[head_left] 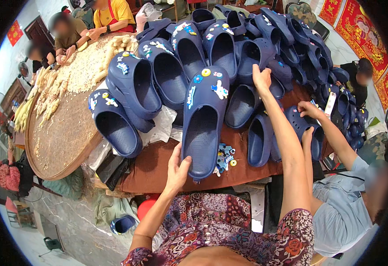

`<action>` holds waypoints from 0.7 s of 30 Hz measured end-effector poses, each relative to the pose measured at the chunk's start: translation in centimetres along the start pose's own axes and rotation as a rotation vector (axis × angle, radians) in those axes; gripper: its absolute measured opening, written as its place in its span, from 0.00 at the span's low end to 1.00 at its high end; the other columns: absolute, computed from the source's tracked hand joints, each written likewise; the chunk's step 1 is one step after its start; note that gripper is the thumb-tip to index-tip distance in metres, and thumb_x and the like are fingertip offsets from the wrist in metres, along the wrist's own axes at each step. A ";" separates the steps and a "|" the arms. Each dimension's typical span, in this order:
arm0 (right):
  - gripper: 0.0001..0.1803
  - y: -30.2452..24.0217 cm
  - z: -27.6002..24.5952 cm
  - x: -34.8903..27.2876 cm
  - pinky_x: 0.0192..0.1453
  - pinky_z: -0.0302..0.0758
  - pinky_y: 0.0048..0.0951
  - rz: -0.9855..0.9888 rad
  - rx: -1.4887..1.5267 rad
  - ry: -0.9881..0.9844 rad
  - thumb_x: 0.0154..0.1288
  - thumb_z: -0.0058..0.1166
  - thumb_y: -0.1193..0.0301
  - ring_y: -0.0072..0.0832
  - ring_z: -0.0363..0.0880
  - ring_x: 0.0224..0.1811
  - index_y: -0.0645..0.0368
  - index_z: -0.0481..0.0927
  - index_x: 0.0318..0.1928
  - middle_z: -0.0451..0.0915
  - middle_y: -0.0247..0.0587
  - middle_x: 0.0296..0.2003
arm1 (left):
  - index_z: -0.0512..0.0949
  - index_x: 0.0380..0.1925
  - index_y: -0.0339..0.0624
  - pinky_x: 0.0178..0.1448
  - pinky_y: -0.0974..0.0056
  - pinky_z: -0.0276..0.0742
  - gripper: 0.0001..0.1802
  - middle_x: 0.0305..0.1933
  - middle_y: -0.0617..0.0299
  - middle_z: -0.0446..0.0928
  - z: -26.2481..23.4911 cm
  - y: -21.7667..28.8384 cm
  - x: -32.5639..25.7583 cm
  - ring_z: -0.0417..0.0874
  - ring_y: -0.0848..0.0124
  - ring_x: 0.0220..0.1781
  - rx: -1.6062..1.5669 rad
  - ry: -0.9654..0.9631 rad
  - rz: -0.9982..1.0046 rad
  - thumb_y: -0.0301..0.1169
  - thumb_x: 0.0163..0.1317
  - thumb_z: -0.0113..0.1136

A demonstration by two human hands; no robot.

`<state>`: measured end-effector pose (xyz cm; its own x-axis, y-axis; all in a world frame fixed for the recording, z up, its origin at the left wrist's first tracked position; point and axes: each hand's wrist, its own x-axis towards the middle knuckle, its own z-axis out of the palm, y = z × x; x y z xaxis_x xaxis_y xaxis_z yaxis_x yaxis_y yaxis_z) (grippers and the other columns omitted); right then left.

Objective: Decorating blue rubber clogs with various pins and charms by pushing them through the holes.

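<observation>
My left hand [176, 170] grips the heel of a navy clog [204, 122], held toe away from me above the table's front edge. Colourful charms, among them a yellow ring, a blue flower and a white figure, sit on its toe. My right arm stretches to the pile, and my right hand [262, 79] is closed at the heel edge of another navy clog [252, 55]; its fingertips are partly hidden. More charm-covered clogs [137, 84] stand to the left of the held one. Loose charms [225, 158] lie in a small heap just right of its heel.
A large heap of navy clogs [287, 35] covers the table's back and right. At the left is a round woven tray [63, 146] with corn kernels and cobs. A co-worker in light blue [342, 195] handles a clog [298, 122] at my right. Other people sit beyond the tray.
</observation>
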<state>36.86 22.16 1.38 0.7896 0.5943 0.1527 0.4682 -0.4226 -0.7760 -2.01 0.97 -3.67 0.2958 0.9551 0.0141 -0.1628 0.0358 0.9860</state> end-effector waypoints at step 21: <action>0.25 10.6 -10.1 -23.7 0.70 0.60 0.34 -0.143 0.762 -0.055 0.71 0.47 0.66 0.32 0.67 0.60 0.65 0.65 0.64 0.70 0.46 0.57 | 0.65 0.70 0.30 0.66 0.67 0.72 0.29 0.62 0.54 0.76 4.1 5.0 7.6 0.77 0.71 0.61 0.037 0.011 0.189 0.29 0.71 0.51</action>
<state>27.14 -3.36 -4.30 0.7123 0.6488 0.2676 0.1459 0.2362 -0.9607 3.29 7.19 2.05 0.2532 0.9470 0.1978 -0.1792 -0.1551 0.9715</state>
